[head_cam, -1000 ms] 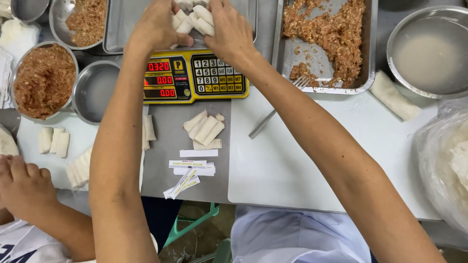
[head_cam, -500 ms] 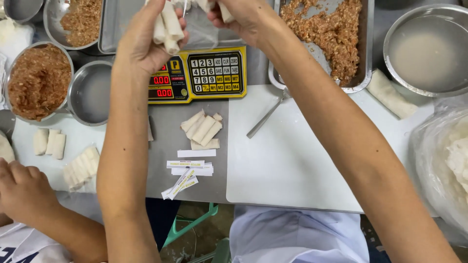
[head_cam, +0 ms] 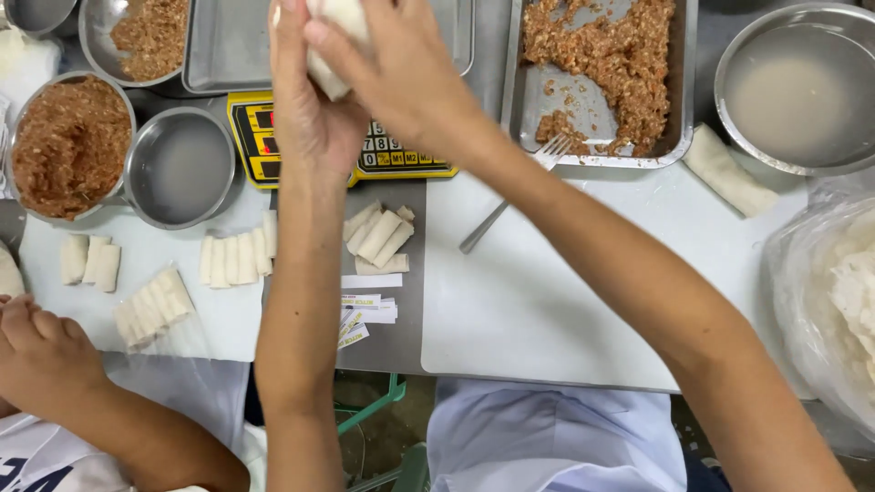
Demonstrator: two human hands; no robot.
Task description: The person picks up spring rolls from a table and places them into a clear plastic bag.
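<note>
Both hands are raised over the yellow scale (head_cam: 273, 146) at the top of the view; the left hand (head_cam: 314, 109) and the right hand (head_cam: 401, 64) close together around a bundle of white rolls (head_cam: 337, 46), so each grip is shut on that bundle, held in the air above the scale and just in front of an empty metal tray (head_cam: 237, 50); how many rolls are in the bundle cannot be told, since the fingers cover most of it; below the hands, a small pile of loose rolls (head_cam: 378, 237) lies on the grey part of the tabletop (head_cam: 547, 301), with a few paper labels (head_cam: 369, 310) just beneath it; a fork (head_cam: 515, 187) rests with its tines on the edge of a metal tray of minced filling (head_cam: 611, 64); to the right stand a bowl of cloudy liquid (head_cam: 797, 82) and a plastic bag of wrappers (head_cam: 829, 301); to the left are a bowl of filling (head_cam: 68, 141), a second liquid bowl (head_cam: 182, 169) and rows of finished rolls (head_cam: 237, 260); another person's hand (head_cam: 41, 351) rests at the lower left.
</note>
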